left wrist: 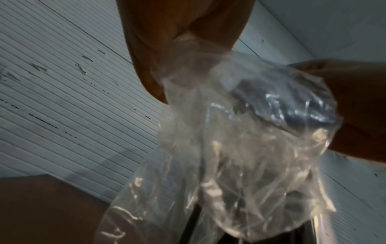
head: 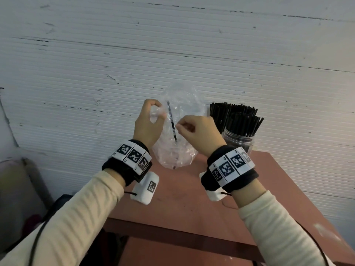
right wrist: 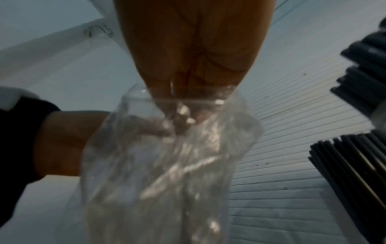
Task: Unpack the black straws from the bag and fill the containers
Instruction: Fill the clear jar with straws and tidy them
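A crumpled clear bag (head: 177, 131) hangs upright, one black straw (head: 172, 120) inside; right, a jar (head: 238, 141) stands packed with straws (head: 236, 118).

We hold both forearms up and forward, angled in toward each other, each in a cream ribbed sleeve (head: 80, 214) with a black wrist strap carrying white blocks printed with black square codes (head: 132, 156). Our left hand (head: 148, 123) is raised with its back toward the head camera, fingers curled over and pinching a bunch of thin clear plastic film (head: 178, 131) at its left edge. Our right hand (head: 199, 131) sits just beside it at about the same height, knuckles up, thumb and fingertips pinched on the film's right edge. The hands are close but not touching.
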`<state>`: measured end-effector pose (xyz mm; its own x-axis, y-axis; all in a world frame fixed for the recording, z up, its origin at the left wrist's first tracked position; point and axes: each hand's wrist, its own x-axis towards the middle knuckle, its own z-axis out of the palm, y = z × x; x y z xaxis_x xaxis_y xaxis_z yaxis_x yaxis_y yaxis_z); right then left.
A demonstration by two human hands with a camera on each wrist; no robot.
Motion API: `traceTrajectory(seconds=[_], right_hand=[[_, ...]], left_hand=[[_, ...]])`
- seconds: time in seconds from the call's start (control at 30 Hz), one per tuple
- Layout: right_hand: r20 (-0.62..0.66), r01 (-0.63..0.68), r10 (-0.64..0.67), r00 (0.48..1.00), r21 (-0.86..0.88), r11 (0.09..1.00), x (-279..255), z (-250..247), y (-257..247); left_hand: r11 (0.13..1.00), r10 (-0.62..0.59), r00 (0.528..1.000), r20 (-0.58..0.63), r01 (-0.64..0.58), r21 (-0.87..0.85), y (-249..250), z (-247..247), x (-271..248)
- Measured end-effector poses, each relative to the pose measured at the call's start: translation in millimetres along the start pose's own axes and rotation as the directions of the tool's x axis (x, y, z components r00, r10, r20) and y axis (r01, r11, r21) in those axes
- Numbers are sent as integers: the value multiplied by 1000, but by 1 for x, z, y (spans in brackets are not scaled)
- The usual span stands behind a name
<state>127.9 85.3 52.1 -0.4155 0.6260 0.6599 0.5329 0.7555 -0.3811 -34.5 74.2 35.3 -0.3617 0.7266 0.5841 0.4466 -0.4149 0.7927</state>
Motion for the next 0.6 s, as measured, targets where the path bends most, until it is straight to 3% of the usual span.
traceTrajectory(seconds=[0.1,0.23,0.33,0.47,0.6], right_hand=[[-33,-86,85,996,-14,996,5,7,6],[26,-174,173,985,28,984,9,11,10],[31,-191,188,982,93,977,8,12,11],[35,-177,175,984,57,983,8,15,14],[62,-165,166,984,-23,986,6,15,15]], left_hand=[[994,65,997,52,-60,-89,2,2,-6],[968,51,991,125,-18,-250,5,3,-11],[948,27,987,159,25,-317,1,2,-11],[936,29,966,257,64,-347,3,3,-16],[957,180,959,221,-118,-265,6,5,-15]])
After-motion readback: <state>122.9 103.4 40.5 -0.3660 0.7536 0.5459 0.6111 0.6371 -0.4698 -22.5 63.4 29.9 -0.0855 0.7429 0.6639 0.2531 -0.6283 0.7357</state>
